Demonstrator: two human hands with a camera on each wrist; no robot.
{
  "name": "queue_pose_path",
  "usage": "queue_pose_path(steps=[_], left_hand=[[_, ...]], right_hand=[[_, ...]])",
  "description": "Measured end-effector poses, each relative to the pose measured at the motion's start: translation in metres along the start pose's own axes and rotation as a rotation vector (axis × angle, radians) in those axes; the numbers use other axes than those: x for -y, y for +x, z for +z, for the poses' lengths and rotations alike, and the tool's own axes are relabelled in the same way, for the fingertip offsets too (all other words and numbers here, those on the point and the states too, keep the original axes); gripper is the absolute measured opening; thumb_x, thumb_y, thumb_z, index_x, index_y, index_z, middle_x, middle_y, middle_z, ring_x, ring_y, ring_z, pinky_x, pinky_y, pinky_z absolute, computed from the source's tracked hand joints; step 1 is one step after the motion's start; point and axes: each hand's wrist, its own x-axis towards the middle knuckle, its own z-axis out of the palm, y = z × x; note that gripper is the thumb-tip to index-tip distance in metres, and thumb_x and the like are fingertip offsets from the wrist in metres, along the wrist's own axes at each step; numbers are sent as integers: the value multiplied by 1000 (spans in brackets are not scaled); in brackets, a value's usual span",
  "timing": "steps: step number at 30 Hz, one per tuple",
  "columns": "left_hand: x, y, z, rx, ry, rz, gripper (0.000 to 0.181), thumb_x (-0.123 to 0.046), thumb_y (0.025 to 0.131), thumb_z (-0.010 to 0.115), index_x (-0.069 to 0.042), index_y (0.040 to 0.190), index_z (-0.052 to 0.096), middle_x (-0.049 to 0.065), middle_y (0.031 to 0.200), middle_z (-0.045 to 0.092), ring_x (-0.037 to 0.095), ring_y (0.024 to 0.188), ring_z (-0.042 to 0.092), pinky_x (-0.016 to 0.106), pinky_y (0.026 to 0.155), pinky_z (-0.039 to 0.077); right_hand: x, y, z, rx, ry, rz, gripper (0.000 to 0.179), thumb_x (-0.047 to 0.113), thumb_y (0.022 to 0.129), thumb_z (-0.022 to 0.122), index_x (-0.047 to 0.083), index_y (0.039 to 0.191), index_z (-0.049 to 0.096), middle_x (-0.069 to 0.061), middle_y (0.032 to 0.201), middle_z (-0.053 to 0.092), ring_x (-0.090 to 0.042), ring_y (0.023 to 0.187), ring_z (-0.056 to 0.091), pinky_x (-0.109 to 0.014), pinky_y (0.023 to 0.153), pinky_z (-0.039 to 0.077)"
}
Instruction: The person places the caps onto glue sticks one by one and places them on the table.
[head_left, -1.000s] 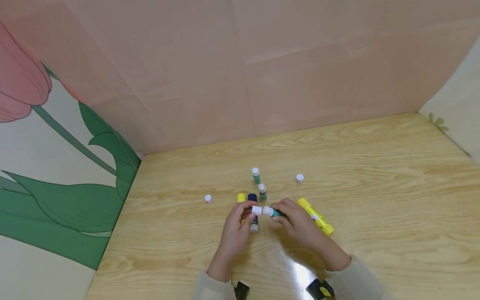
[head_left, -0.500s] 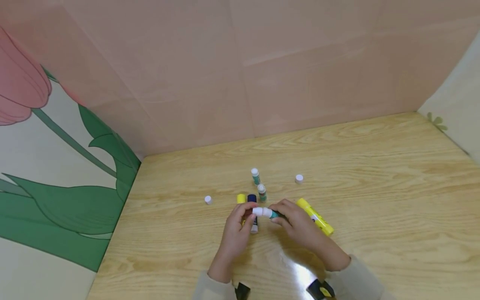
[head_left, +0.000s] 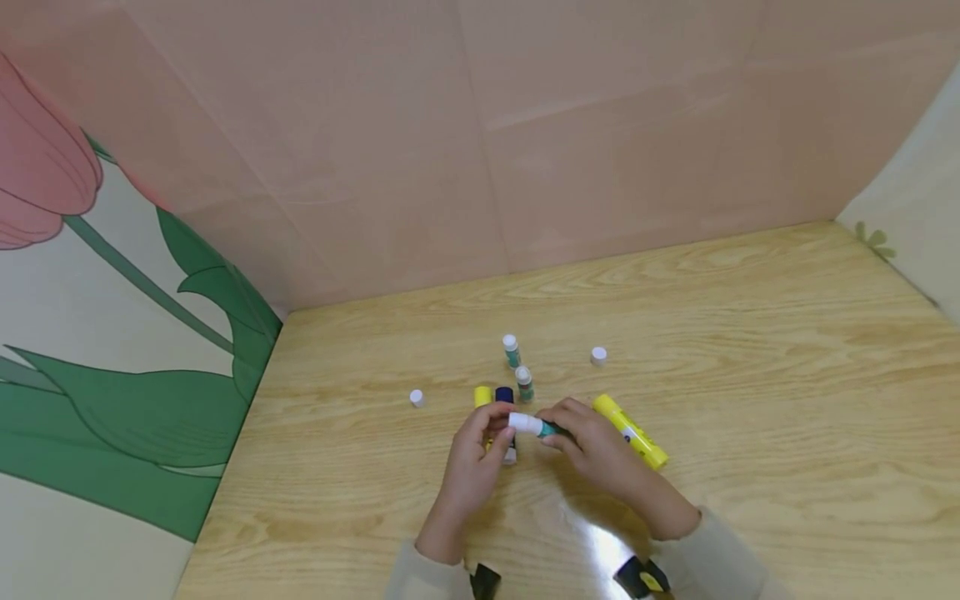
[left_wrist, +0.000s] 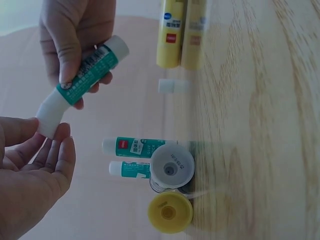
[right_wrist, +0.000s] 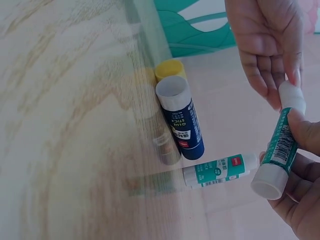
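My right hand (head_left: 596, 442) grips a green glue stick (right_wrist: 281, 145) by its body, the white end toward my left hand (head_left: 474, 457). Between left thumb and fingers I pinch a white cap (left_wrist: 51, 120). That cap meets the end of the stick, and in the left wrist view the two sit at an angle to each other. How far the cap is over the tip, I cannot tell. Behind my left hand stand a navy glue stick (right_wrist: 185, 125) and a yellow glue stick (head_left: 482, 396), partly hidden in the head view.
Just beyond the hands, two small green glue sticks (head_left: 512, 354) stand upright. Loose white caps lie on the table to the left (head_left: 417, 398) and at the back right (head_left: 598, 356). A large yellow glue stick (head_left: 630, 432) lies by my right hand. A pink backdrop (head_left: 495, 150) rises behind.
A second ago a small gap separated the white cap from the green glue stick; now they touch. My left hand has shifted slightly right. The other glue sticks and caps have stayed put.
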Motion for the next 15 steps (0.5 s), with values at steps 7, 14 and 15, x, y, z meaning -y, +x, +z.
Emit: queue_pose_path(steps=[7, 14, 15], left_hand=[[0, -1, 1, 6, 12, 28, 21, -1, 86, 49, 1, 107, 51, 12, 102, 54, 20, 91, 51, 28, 78, 44], [-20, -3, 1, 14, 27, 9, 19, 6, 83, 50, 8, 102, 52, 16, 97, 53, 25, 87, 51, 31, 76, 45], [-19, -3, 1, 15, 32, 12, 19, 5, 83, 50, 7, 102, 53, 15, 97, 53, 23, 86, 52, 31, 76, 45]], right_hand=[[-1, -1, 0, 23, -26, 4, 23, 3, 73, 65, 1, 96, 62, 2, 85, 54, -10, 73, 47, -23, 61, 43], [0, -3, 0, 54, -71, 28, 23, 7, 75, 65, 4, 97, 63, 3, 84, 54, -9, 74, 47, -23, 62, 43], [-1, -3, 1, 58, -82, 31, 23, 8, 75, 65, 4, 98, 63, 3, 85, 54, -9, 74, 47, -23, 63, 43]])
